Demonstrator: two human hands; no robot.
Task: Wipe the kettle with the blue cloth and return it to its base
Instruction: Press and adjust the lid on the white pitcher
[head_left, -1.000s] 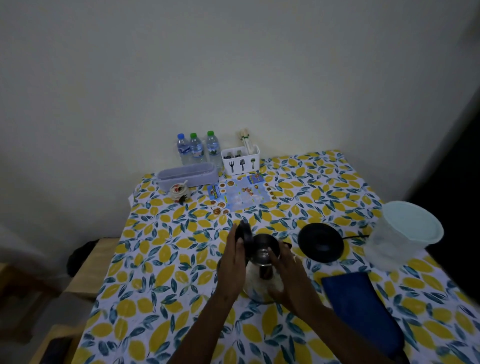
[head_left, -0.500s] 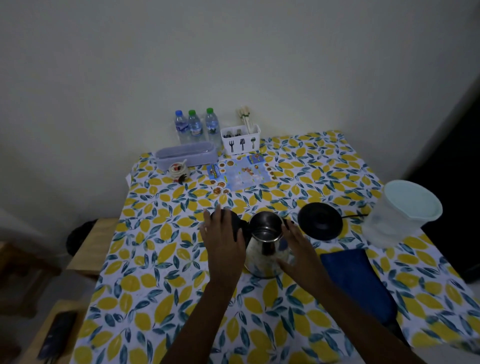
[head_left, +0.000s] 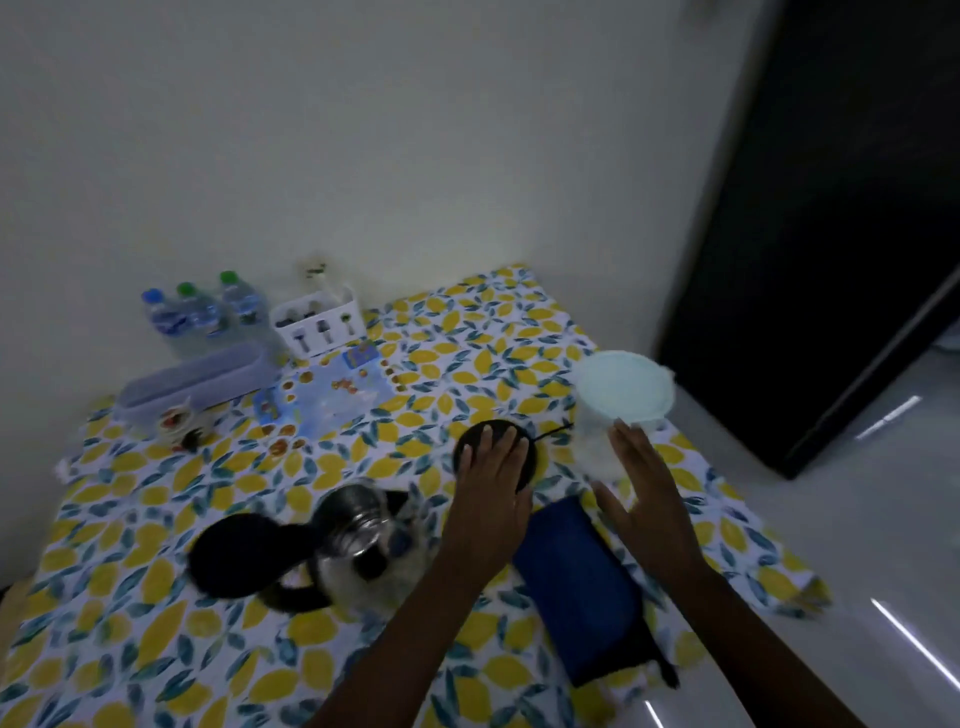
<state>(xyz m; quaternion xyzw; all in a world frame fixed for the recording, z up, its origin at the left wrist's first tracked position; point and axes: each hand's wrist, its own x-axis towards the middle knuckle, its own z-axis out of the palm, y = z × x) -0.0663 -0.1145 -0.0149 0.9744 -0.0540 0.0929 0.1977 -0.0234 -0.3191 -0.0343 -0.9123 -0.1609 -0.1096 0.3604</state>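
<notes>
The steel kettle (head_left: 363, 545) stands on the lemon-print table with its black lid (head_left: 239, 556) hinged open to the left. Nothing touches it. A folded blue cloth (head_left: 576, 587) lies to its right. The round black base (head_left: 467, 441) sits behind the cloth, its cord running right. My left hand (head_left: 493, 483) hovers open over the base and the cloth's far edge. My right hand (head_left: 644, 499) is open, fingers spread, above the cloth's right side, near a white tub.
A translucent white tub with a pale lid (head_left: 618, 405) stands at the right edge. At the back are three water bottles (head_left: 202, 312), a white cutlery caddy (head_left: 322, 322), a lilac tray (head_left: 192, 379) and a blue printed mat (head_left: 332, 389). The table edge drops off right.
Both hands have let go of the kettle and moved right, over the base and the blue cloth. The kettle stays on the table with its lid open. The view has swung right.
</notes>
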